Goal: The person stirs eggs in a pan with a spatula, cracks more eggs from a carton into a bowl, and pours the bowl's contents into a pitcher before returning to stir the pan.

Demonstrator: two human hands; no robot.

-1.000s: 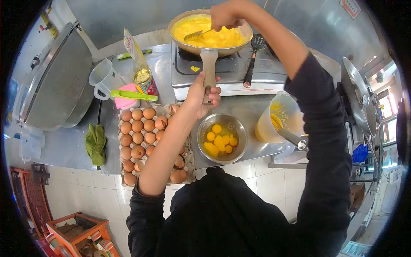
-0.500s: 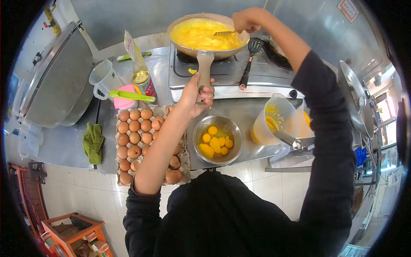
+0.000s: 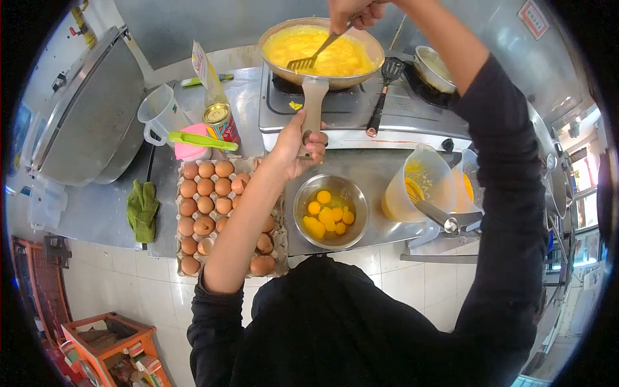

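My left hand point(image 3: 302, 143) is wrapped round the handle of a frying pan point(image 3: 315, 95) that sits on the gas stove point(image 3: 284, 122). Yellow scrambled egg point(image 3: 290, 46), partly runny, fills the pan. Above the pan's far rim, my right hand point(image 3: 353, 14) grips a fork point(image 3: 317, 57), its tines down in the egg near the handle side. A steel bowl point(image 3: 353, 240) of raw eggs with whole yolks stands below my left hand. My left forearm passes over an egg carton point(image 3: 281, 242) of brown eggs and some shells.
On the right are a plastic jug point(image 3: 432, 177) with a whisk point(image 3: 433, 211) and a second yellow-stained container point(image 3: 465, 184). A black slotted turner point(image 3: 382, 97) and small pan point(image 3: 433, 68) lie on the stove. Leftward: a can point(image 3: 221, 122), green tongs point(image 3: 201, 140), a cloth glove point(image 3: 142, 209), a large pot point(image 3: 90, 116).
My right hand has moved left and up, and the fork now stands steeper, its tines shifted from the pan's right side toward the near left. My left hand keeps hold of the handle.
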